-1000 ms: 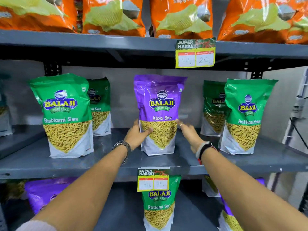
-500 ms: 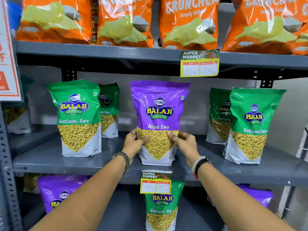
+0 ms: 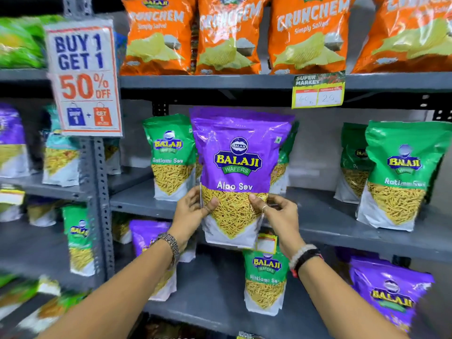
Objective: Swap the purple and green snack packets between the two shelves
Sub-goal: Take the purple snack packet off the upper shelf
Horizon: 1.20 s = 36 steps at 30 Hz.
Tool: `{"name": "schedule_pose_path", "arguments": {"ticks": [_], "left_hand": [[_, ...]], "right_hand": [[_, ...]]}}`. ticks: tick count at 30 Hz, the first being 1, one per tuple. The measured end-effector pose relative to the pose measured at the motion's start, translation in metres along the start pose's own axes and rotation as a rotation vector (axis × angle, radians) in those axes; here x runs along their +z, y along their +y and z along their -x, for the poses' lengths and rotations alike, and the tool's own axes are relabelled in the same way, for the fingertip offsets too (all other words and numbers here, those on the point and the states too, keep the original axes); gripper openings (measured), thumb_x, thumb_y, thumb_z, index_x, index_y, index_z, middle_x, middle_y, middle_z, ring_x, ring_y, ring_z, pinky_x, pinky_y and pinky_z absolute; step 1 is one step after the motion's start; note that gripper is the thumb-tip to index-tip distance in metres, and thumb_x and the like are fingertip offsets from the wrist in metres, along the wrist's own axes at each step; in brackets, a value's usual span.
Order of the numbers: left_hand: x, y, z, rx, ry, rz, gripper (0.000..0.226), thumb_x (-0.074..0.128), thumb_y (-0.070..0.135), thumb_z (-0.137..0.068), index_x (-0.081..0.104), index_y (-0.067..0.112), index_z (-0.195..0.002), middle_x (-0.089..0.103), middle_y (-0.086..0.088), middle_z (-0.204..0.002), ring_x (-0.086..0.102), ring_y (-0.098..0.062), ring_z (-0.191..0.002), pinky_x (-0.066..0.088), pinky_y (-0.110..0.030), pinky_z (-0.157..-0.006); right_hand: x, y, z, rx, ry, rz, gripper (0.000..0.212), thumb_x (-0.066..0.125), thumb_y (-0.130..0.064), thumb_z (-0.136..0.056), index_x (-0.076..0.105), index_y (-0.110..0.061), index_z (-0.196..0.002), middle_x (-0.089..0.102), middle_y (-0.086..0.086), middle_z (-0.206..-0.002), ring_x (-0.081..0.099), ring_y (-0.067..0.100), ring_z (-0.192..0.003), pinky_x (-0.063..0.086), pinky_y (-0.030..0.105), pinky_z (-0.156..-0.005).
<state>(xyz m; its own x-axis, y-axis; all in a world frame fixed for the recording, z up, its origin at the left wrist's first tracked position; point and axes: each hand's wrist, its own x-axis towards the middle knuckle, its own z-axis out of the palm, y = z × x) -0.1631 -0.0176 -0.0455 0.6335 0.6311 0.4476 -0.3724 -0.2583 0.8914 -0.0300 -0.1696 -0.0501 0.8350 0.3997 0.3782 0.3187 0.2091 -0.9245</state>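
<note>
A: Where is the purple Aloo Sev packet [image 3: 238, 167]?

B: Centre frame, upright, lifted in front of the middle shelf [image 3: 342, 223]. My left hand [image 3: 192, 214] grips its lower edge at 9 o'clock, my right hand [image 3: 276, 211] at 3 o'clock.

A: And the green one?

B: A green Ratlami Sev packet [image 3: 265, 281] stands on the lower shelf [image 3: 215, 299] at 6 o'clock.

Between the left hand [image 3: 193, 212] and right hand [image 3: 277, 214], the purple Aloo Sev packet [image 3: 238, 172] is glossy plastic film, creased and catching light along its top. The green Ratlami Sev packets [image 3: 401, 172] to the right of the right hand have the same shiny film. The grey shelf [image 3: 342, 223] behind the hands looks like matt painted metal. The left wrist's watch band [image 3: 171, 243] is polished metal links. Above the hands, the orange Crunchem bags [image 3: 230, 35] are glossy.
</note>
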Motion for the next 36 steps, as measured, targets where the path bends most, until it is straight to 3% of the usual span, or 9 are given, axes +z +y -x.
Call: {"name": "schedule_pose_path", "arguments": {"ticks": [6,11,16,21,24,27,29,33,36], "left_hand": [[-0.029,-0.036,0.052,-0.061,0.024,-0.025,0.045,0.068,0.003,-0.074,0.052,0.006,-0.116,0.066,-0.006,-0.106,0.062,-0.012,-0.088,0.054,-0.010,-0.071],[-0.053,-0.099,0.081,-0.188,0.043,-0.049,0.041,0.071,0.002,-0.066,0.054,0.026,-0.095,0.070,0.017,-0.089,0.065,0.008,-0.074,0.053,-0.010,-0.067],[-0.063,-0.162,0.084,-0.304,0.002,-0.092,0.050,0.065,-0.015,-0.070,0.045,0.006,-0.111,0.060,-0.002,-0.098,0.063,0.011,-0.073,0.051,-0.008,-0.066],[-0.062,-0.222,0.067,-0.410,-0.026,-0.111,0.051,0.062,-0.017,-0.071,0.043,0.023,-0.095,0.054,0.011,-0.097,0.058,-0.007,-0.085,0.053,-0.012,-0.066],[-0.064,-0.256,0.053,-0.464,-0.074,-0.144,0.050,0.070,-0.008,-0.067,0.045,0.026,-0.092,0.055,0.010,-0.099,0.055,-0.006,-0.087,0.052,-0.017,-0.072],[-0.067,-0.282,0.042,-0.475,-0.074,-0.126,0.052,0.075,0.018,-0.049,0.046,0.024,-0.092,0.058,0.008,-0.098,0.060,0.005,-0.082,0.051,-0.015,-0.074],[-0.068,-0.302,0.033,-0.483,-0.055,-0.091,0.060,0.080,0.025,-0.044,0.046,0.022,-0.093,0.059,0.008,-0.096,0.061,0.013,-0.078,0.050,-0.010,-0.072],[-0.064,-0.321,0.017,-0.500,-0.011,-0.098,0.048,0.065,-0.015,-0.068,0.044,0.022,-0.091,0.056,0.004,-0.096,0.059,0.016,-0.075,0.048,-0.005,-0.068],[-0.062,-0.338,0.010,-0.520,0.011,-0.110,0.050,0.053,-0.025,-0.074,0.045,0.020,-0.093,0.056,-0.001,-0.099,0.059,0.016,-0.076,0.048,-0.005,-0.069]], "right_hand": [[0.015,0.033,0.058,0.043,-0.073,-0.060,0.030,0.083,-0.034,-0.060,0.071,-0.010,-0.073,0.065,0.000,-0.062,0.054,0.008,-0.058,0.047,0.025,-0.062],[0.025,0.096,0.081,0.114,-0.099,0.029,0.022,0.082,-0.024,-0.064,0.069,-0.013,-0.078,0.061,-0.002,-0.068,0.050,0.011,-0.064,0.042,0.008,-0.052],[0.033,0.158,0.086,0.191,-0.126,0.130,0.020,0.082,-0.022,-0.064,0.063,-0.018,-0.069,0.056,0.000,-0.063,0.048,0.015,-0.064,0.041,0.009,-0.050],[0.041,0.219,0.077,0.303,-0.084,0.259,0.053,0.079,-0.060,-0.048,0.063,-0.015,-0.071,0.069,0.021,-0.072,0.062,0.025,-0.067,0.052,0.046,-0.070],[0.048,0.253,0.066,0.375,-0.087,0.314,0.038,0.079,-0.051,-0.054,0.066,-0.025,-0.078,0.074,0.015,-0.083,0.069,0.031,-0.082,0.054,0.052,-0.080],[0.057,0.276,0.051,0.392,-0.082,0.359,0.040,0.079,-0.049,-0.057,0.066,-0.022,-0.083,0.075,0.008,-0.083,0.069,0.026,-0.082,0.055,0.045,-0.078],[0.064,0.282,0.039,0.385,-0.087,0.399,0.027,0.080,-0.034,-0.066,0.065,-0.016,-0.081,0.071,0.004,-0.072,0.064,0.020,-0.069,0.051,0.028,-0.068],[0.076,0.294,0.023,0.374,-0.095,0.423,0.017,0.078,-0.020,-0.070,0.062,-0.021,-0.076,0.062,0.002,-0.063,0.050,0.011,-0.057,0.040,0.024,-0.057],[0.079,0.308,0.016,0.412,-0.082,0.421,0.022,0.079,-0.016,-0.068,0.059,-0.024,-0.069,0.057,-0.001,-0.056,0.047,0.001,-0.048,0.040,0.021,-0.055]]}}
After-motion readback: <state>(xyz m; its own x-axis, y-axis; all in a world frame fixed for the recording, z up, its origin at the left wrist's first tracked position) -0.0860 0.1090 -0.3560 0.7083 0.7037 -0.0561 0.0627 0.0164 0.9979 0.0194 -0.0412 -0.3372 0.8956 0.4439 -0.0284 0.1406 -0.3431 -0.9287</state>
